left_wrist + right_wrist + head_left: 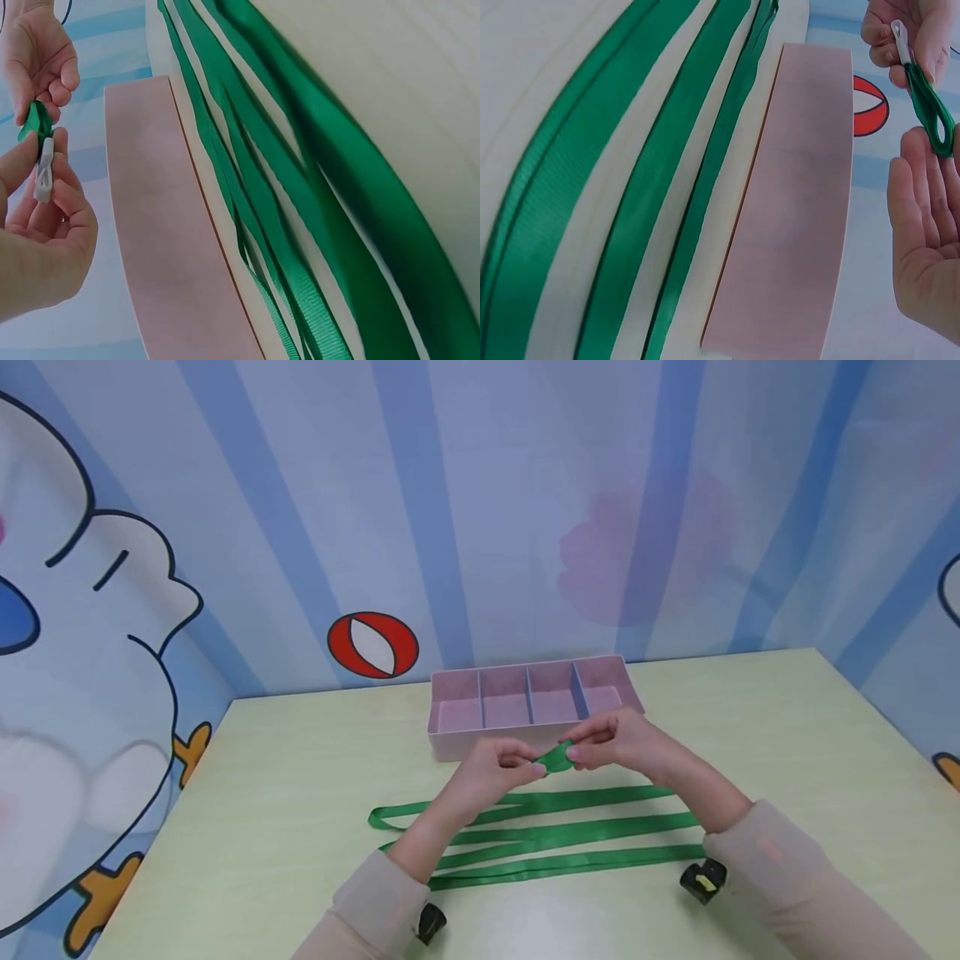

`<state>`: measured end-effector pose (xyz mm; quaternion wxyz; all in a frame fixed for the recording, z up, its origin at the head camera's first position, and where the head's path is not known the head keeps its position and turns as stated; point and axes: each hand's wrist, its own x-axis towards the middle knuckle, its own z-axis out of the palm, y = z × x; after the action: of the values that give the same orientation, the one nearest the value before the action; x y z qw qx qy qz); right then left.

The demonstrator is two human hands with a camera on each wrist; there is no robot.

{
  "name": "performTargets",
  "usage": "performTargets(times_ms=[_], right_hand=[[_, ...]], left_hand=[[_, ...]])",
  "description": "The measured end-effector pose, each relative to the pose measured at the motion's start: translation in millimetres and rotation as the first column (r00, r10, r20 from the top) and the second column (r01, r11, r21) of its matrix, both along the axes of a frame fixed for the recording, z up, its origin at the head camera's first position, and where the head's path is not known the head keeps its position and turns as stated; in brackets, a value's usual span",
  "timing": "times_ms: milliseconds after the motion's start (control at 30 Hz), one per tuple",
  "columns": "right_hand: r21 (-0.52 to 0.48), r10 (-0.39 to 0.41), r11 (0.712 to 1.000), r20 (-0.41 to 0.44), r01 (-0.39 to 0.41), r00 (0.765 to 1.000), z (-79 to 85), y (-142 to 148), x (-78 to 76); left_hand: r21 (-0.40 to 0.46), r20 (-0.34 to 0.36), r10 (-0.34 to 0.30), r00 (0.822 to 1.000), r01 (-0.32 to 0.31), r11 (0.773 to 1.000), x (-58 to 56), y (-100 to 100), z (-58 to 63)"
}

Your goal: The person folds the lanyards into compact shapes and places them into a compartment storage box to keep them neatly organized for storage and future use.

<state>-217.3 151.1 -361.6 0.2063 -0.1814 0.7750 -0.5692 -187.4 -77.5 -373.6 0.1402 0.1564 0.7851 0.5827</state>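
Both hands hold a short folded green lanyard [555,758] between them, raised over the table in front of the box. My left hand [483,777] pinches the end with a small whitish plastic clip [45,171]. At the lanyard's other end, the thumb and fingers of my right hand [618,747] grip the green loop [936,120]. Beneath the hands, several long green ribbon straps [570,835] stretch side by side across the table, partly covered by both forearms. Where those straps end on the right cannot be seen.
A pink box [491,743] with blue dividers and several compartments stands just behind the hands, near the back wall. The pale yellow table [300,793] meets a printed blue wall [510,527] at its rear edge. Black wrist devices [703,881] hang below the sleeves.
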Motion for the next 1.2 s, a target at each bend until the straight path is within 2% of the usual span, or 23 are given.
performTargets(times_ms=[133,267,433,533,767,900,1067,1200], right_hand=[[0.030,-0.014,0.999,-0.041,0.015,0.999,1.1,6,-4.1],[0.058,-0.112,0.991,-0.121,0.119,0.986,2.9,17,-9.9],[0.037,-0.231,0.970,-0.146,0.239,0.962,4.0,33,-22.0],[0.039,-0.300,0.951,-0.140,0.308,0.944,3.3,42,-29.2],[0.121,-0.432,0.883,-0.167,0.454,0.886,-1.0,50,-43.2],[0.140,-0.461,0.866,-0.146,0.480,0.875,-6.1,52,-48.0],[0.138,-0.456,0.874,-0.104,0.466,0.884,-13.5,56,-51.5],[0.144,-0.453,0.877,-0.067,0.457,0.889,-16.4,56,-55.0]], left_hand=[[-0.015,-0.028,0.014,0.999,-0.015,1.000,0.8,-4,-1.1],[-0.027,-0.056,0.040,0.998,-0.042,0.999,1.0,-9,-3.1],[-0.034,-0.075,0.075,0.994,-0.078,0.996,0.3,-16,-6.1],[-0.046,-0.081,0.085,0.993,-0.089,0.995,-0.3,-19,-7.3],[-0.049,-0.115,0.107,0.988,-0.113,0.992,-1.1,-26,-6.8],[-0.047,-0.129,0.131,0.983,-0.138,0.989,-3.2,-29,-7.2],[-0.063,-0.154,0.149,0.977,-0.160,0.985,-7.3,-32,-8.7],[-0.105,-0.147,0.198,0.969,-0.214,0.971,-10.1,-37,-9.5]])
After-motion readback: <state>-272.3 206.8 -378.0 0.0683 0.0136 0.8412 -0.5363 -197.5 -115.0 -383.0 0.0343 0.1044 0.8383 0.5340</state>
